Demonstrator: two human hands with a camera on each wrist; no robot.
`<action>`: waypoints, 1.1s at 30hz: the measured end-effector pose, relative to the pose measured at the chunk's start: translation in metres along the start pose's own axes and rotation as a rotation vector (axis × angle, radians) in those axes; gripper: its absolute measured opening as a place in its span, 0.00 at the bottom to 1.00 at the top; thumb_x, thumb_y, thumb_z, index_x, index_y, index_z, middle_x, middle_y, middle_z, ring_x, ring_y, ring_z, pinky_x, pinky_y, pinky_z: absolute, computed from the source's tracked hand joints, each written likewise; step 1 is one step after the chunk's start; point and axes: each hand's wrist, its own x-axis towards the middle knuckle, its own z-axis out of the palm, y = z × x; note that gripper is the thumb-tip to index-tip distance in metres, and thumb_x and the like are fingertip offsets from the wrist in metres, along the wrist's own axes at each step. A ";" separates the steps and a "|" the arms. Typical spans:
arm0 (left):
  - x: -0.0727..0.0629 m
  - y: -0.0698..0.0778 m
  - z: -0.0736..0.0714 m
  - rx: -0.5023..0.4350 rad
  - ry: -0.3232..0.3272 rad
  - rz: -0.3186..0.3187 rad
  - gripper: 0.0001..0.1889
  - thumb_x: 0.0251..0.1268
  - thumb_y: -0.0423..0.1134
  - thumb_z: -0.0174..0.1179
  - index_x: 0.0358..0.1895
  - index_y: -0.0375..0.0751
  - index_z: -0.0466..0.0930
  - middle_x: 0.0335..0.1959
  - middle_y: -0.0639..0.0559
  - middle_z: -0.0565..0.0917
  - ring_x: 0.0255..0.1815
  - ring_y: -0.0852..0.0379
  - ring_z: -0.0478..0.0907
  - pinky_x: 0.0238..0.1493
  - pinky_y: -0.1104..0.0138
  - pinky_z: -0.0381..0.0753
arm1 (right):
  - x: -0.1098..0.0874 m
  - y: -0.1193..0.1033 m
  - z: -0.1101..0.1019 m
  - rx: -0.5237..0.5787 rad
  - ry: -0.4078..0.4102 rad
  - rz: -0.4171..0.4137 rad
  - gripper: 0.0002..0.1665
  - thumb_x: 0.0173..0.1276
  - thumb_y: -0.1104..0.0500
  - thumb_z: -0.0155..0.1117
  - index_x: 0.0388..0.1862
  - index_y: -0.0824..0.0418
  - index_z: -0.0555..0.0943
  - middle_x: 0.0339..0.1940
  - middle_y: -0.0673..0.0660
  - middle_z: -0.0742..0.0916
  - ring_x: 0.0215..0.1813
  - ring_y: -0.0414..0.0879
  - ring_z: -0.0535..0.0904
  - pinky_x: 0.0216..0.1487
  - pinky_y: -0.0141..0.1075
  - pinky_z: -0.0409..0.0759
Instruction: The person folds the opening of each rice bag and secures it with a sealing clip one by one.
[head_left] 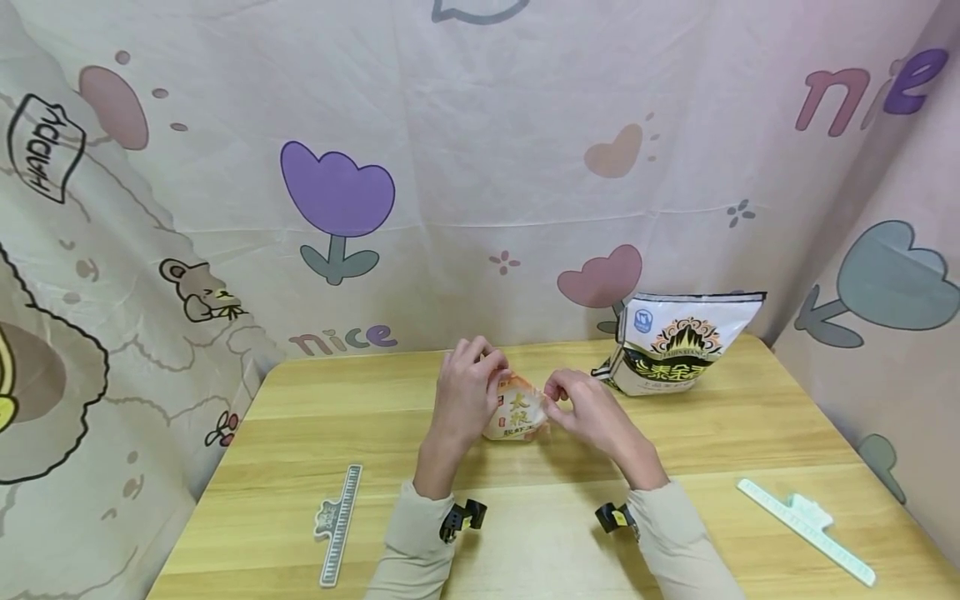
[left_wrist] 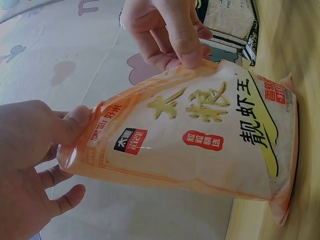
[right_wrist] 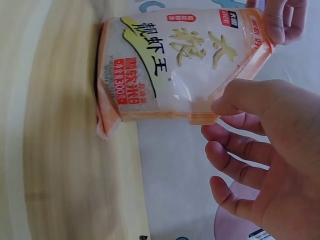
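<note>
A small orange and white rice bag (head_left: 517,417) stands upright on the wooden table, its printed front facing me. My left hand (head_left: 468,392) pinches one top corner between thumb and fingers, seen close in the left wrist view, where the orange edge (left_wrist: 75,145) bends under the thumb. On the other side my right hand (head_left: 588,412) pinches the slanting upper edge of the same bag, and its remaining fingers (right_wrist: 240,160) curve loosely off the plastic. Grains show through the bag's clear lower part (left_wrist: 286,155).
Behind and to the right stands a larger white, black and gold bag (head_left: 675,350). A grey sealing clip (head_left: 341,525) lies at the left of the table, a mint-green sealing clip (head_left: 810,529) at the right. A printed curtain (head_left: 465,167) hangs behind the table (head_left: 360,417).
</note>
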 end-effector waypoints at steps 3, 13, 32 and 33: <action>0.000 0.000 0.000 0.003 -0.004 0.000 0.06 0.65 0.34 0.70 0.31 0.46 0.84 0.35 0.55 0.78 0.40 0.52 0.71 0.44 0.58 0.71 | -0.003 -0.001 -0.001 -0.012 0.020 -0.033 0.08 0.63 0.63 0.74 0.38 0.57 0.82 0.35 0.48 0.84 0.39 0.45 0.80 0.42 0.39 0.81; -0.001 0.000 -0.001 0.007 0.005 0.005 0.07 0.64 0.32 0.71 0.30 0.46 0.83 0.35 0.55 0.77 0.39 0.52 0.71 0.43 0.58 0.71 | -0.021 -0.003 -0.009 -0.021 0.046 -0.053 0.24 0.67 0.61 0.73 0.60 0.63 0.79 0.54 0.58 0.85 0.55 0.53 0.83 0.56 0.48 0.82; -0.002 0.002 -0.003 0.013 -0.015 -0.003 0.06 0.66 0.36 0.69 0.31 0.46 0.84 0.36 0.55 0.78 0.40 0.52 0.72 0.43 0.59 0.72 | -0.078 0.013 -0.034 -0.169 0.057 -0.028 0.31 0.67 0.56 0.74 0.66 0.64 0.76 0.61 0.62 0.82 0.61 0.61 0.79 0.59 0.60 0.78; -0.002 0.002 -0.003 0.015 -0.013 -0.001 0.06 0.66 0.36 0.70 0.31 0.46 0.84 0.36 0.55 0.78 0.40 0.53 0.72 0.43 0.59 0.72 | -0.081 0.015 -0.035 -0.176 0.059 -0.030 0.31 0.66 0.56 0.74 0.65 0.65 0.76 0.60 0.62 0.82 0.61 0.61 0.79 0.59 0.60 0.78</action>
